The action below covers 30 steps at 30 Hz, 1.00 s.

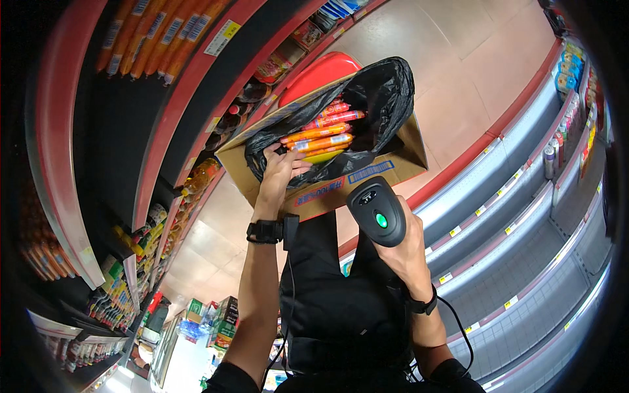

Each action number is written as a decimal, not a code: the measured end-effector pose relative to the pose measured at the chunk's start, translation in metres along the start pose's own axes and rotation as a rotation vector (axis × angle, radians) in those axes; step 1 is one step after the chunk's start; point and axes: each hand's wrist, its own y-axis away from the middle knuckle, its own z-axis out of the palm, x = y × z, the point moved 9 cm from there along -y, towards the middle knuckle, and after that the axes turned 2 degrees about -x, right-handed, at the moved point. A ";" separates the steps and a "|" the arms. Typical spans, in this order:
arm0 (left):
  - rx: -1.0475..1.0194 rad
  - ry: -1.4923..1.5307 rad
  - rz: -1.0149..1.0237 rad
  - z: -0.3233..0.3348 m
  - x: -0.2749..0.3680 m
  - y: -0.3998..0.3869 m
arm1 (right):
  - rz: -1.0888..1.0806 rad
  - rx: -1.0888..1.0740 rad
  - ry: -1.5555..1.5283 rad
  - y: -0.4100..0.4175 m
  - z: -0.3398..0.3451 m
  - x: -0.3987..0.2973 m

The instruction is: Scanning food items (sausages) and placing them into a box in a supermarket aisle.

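Observation:
My right hand (405,250) is wrapped around a black handheld barcode scanner (377,211) with a green light on top. My left hand (284,167) reaches into an open cardboard box (322,194), its fingers at the ends of orange-wrapped sausages (322,143) and over the edge of a black plastic bag (390,98) that lines the box. Whether the fingers grip a sausage is unclear. Red-wrapped sausages (339,118) lie further back in the bag, and a yellow package (324,156) shows beneath the orange ones.
A red plastic stool or lid (319,73) is beside the box. On the left, a red-edged shelf (179,108) bears long orange sausages (162,37), with bottles (201,177) lower down. Grey shelving (521,245) runs along the right, with a few cans (549,162). Tiled floor (462,64) lies between.

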 end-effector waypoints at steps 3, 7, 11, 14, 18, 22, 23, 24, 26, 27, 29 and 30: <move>-0.013 0.026 0.098 -0.007 0.023 0.027 | -0.007 -0.008 -0.007 -0.002 0.006 -0.004; -0.173 -0.227 0.317 0.030 0.106 0.076 | 0.007 -0.001 -0.028 -0.006 0.006 -0.008; 0.293 -0.476 0.717 0.011 0.217 0.116 | -0.015 0.023 -0.018 -0.008 0.003 -0.013; 0.763 -0.940 1.100 -0.004 0.283 0.118 | -0.054 0.024 -0.023 -0.010 0.007 -0.025; 0.895 -1.219 1.096 -0.004 0.310 0.093 | -0.083 0.023 -0.026 -0.009 0.015 -0.033; 0.871 -1.279 1.128 -0.009 0.312 0.085 | -0.048 0.012 -0.033 -0.003 0.017 -0.026; 0.869 -1.277 1.130 -0.007 0.312 0.085 | -0.047 0.015 -0.032 -0.003 0.016 -0.024; 0.876 -1.287 1.113 -0.005 0.313 0.086 | -0.041 0.015 -0.013 -0.002 0.016 -0.022; 0.884 -1.298 1.095 -0.005 0.315 0.088 | -0.036 0.015 0.004 -0.002 0.017 -0.021; 0.892 -1.230 1.077 -0.009 0.315 0.089 | -0.029 0.018 0.011 -0.002 0.016 -0.020; 0.899 -1.161 1.057 -0.015 0.312 0.091 | -0.023 0.021 0.020 -0.001 0.014 -0.020; 0.905 -1.059 1.026 -0.026 0.308 0.093 | -0.036 0.023 0.023 -0.001 0.013 -0.022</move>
